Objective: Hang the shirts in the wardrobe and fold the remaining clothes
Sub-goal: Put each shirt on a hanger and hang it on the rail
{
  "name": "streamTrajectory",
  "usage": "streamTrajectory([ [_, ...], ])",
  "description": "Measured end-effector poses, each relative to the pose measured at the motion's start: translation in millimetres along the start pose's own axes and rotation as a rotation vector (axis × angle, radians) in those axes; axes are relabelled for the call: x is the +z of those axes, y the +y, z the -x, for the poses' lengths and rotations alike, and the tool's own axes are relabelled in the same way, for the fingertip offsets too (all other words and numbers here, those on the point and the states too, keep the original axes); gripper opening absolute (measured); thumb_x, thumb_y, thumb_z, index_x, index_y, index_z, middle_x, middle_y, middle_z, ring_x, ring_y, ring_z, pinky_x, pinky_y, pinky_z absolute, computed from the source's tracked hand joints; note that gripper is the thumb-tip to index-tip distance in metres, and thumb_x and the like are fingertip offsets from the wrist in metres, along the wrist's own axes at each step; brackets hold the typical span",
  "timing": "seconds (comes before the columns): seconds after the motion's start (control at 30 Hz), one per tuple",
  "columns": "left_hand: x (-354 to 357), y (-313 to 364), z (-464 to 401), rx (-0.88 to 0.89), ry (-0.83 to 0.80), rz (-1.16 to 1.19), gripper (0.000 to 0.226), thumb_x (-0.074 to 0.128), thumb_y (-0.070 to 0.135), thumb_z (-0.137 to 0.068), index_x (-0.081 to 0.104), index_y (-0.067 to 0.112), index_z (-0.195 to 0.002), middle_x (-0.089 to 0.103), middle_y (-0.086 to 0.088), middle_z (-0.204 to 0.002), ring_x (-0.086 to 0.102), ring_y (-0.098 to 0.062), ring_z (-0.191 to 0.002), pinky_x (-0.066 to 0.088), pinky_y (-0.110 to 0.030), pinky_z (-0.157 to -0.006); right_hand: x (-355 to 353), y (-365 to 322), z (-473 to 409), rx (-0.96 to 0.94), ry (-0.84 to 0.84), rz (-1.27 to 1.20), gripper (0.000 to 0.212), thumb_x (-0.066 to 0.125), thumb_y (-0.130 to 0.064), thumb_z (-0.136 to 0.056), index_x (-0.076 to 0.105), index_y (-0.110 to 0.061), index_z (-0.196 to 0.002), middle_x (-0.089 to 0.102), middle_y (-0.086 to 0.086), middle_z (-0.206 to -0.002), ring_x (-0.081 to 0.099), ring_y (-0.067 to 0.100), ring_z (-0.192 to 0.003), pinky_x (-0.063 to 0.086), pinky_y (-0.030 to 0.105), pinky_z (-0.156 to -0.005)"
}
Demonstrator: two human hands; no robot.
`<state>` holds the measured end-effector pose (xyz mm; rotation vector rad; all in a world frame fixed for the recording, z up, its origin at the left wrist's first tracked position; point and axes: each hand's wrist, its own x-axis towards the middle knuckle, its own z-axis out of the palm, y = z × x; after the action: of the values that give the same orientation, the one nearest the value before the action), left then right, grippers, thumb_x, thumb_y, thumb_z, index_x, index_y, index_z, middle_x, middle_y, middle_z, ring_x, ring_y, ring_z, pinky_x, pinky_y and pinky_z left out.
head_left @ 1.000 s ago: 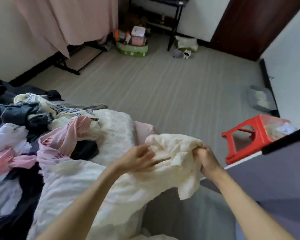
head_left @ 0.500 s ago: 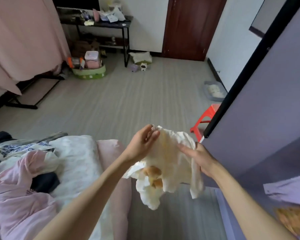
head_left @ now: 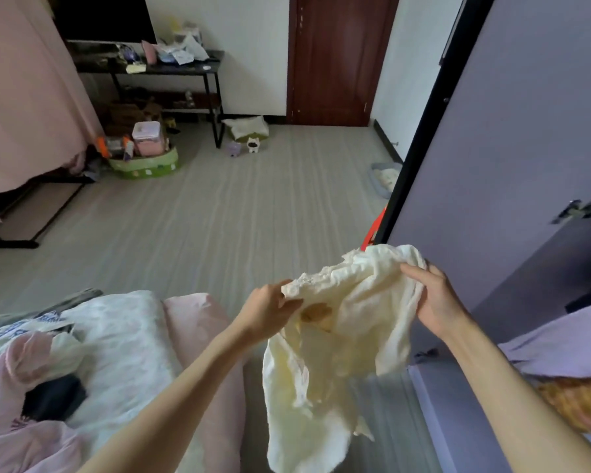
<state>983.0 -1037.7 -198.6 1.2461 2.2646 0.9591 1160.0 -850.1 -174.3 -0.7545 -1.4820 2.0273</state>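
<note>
Wardrobe door [head_left: 512, 138], grey-lilac and black-edged, fills the view from one to four o'clock, standing just behind the held garment. Bedding [head_left: 116, 339] heaped with pink and dark clothes [head_left: 21, 397] spreads at eight o'clock. A black table [head_left: 171, 68] (cluttered on top) stands at eleven o'clock, a green basket [head_left: 144, 163] below it. The cream garment [head_left: 338, 336] hangs between both hands at five o'clock: the left hand [head_left: 267, 314] pinches its frilled edge, and the right hand [head_left: 435, 302] grips the other side. A red stool [head_left: 374, 228] shows partly behind the door's edge.
</note>
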Motion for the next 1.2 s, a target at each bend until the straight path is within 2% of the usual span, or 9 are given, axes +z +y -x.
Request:
streamTrajectory([
  [0.1,2,17,1,0.102,0.055,0.091,0.027,0.053,0.000,-0.083,0.061,0.025,-0.080,0.064,0.019,-0.061,0.059,0.003,-0.062,0.037,-0.009,-0.054,-14,4,4,0.122,-0.166,0.046,0.046,0.054,-0.036,-0.084,0.060,-0.006,-0.119,0.065,0.015,-0.115,0.062,0.027,-0.108,0.050,0.036,-0.090],
  [0.17,7,26,-3,0.186,0.057,0.053,0.033,0.049,-0.008,-0.077,0.067,0.014,-0.094,0.068,0.010,-0.079,0.060,-0.008,-0.074,0.035,-0.006,-0.059,-19,6,7,0.201,-0.175,0.174,0.058,0.058,-0.044,-0.081,0.055,-0.008,-0.126,0.063,0.009,-0.122,0.058,0.021,-0.115,0.044,0.033,-0.099],
  [0.3,20,44,-12,0.316,0.017,-0.002,0.044,0.047,-0.016,-0.072,0.069,0.007,-0.103,0.065,-0.007,-0.094,0.060,-0.020,-0.083,0.034,-0.005,-0.065,-14,11,18,0.299,-0.285,0.488,0.040,0.069,-0.038,-0.079,0.067,-0.005,-0.102,0.071,0.010,-0.100,0.067,0.021,-0.092,0.051,0.029,-0.081],
  [0.4,26,44,-19,0.293,0.034,-0.074,0.042,0.049,-0.015,-0.072,0.070,0.006,-0.102,0.064,-0.011,-0.094,0.061,-0.027,-0.082,0.034,-0.015,-0.063,-19,10,20,0.081,-0.039,0.557,0.006,0.061,-0.014,-0.088,0.066,-0.011,-0.091,0.066,0.005,-0.084,0.061,0.016,-0.078,0.049,0.025,-0.073],
  [0.57,31,28,-29,0.105,0.084,-0.234,0.029,0.046,-0.004,-0.085,0.067,0.007,-0.102,0.053,-0.009,-0.094,0.057,-0.033,-0.082,0.037,-0.027,-0.066,-64,-16,32,-0.174,0.514,0.434,0.021,0.047,-0.003,-0.092,0.059,-0.019,-0.083,0.062,0.001,-0.080,0.058,0.019,-0.077,0.047,0.022,-0.065],
  [0.67,37,30,-32,0.097,0.052,-0.271,0.033,0.043,-0.007,-0.080,0.066,0.008,-0.099,0.051,-0.006,-0.089,0.057,-0.034,-0.083,0.036,-0.027,-0.064,-93,-15,43,-0.180,0.663,0.470,0.015,0.045,-0.002,-0.090,0.058,-0.009,-0.093,0.064,0.020,-0.091,0.059,0.037,-0.083,0.050,0.039,-0.071],
  [0.87,66,68,-50,0.125,-0.086,-0.343,0.046,0.040,-0.007,-0.079,0.062,0.014,-0.114,0.060,-0.008,-0.107,0.058,-0.028,-0.092,0.044,-0.029,-0.071,-170,-10,84,-0.169,0.859,0.491,0.020,0.044,0.000,-0.088,0.057,-0.006,-0.101,0.061,0.010,-0.100,0.055,0.026,-0.093,0.045,0.034,-0.084],
  [1.0,99,108,-57,0.237,-0.082,-0.431,0.047,0.041,0.001,-0.083,0.058,0.025,-0.120,0.054,0.006,-0.123,0.056,-0.021,-0.104,0.048,-0.031,-0.075,-213,-8,112,-0.158,0.908,0.562,0.018,0.044,0.002,-0.088,0.056,-0.010,-0.094,0.060,0.008,-0.094,0.053,0.024,-0.089,0.039,0.030,-0.079],
  [1.2,182,181,-74,0.446,-0.566,-0.311,0.022,0.049,0.010,-0.094,0.064,0.012,-0.109,0.066,-0.002,-0.101,0.060,-0.024,-0.094,0.034,-0.018,-0.070,-288,-12,171,-0.081,1.131,0.621,0.020,0.038,0.005,-0.088,0.056,0.006,-0.098,0.060,0.022,-0.097,0.052,0.032,-0.089,0.038,0.036,-0.077],
])
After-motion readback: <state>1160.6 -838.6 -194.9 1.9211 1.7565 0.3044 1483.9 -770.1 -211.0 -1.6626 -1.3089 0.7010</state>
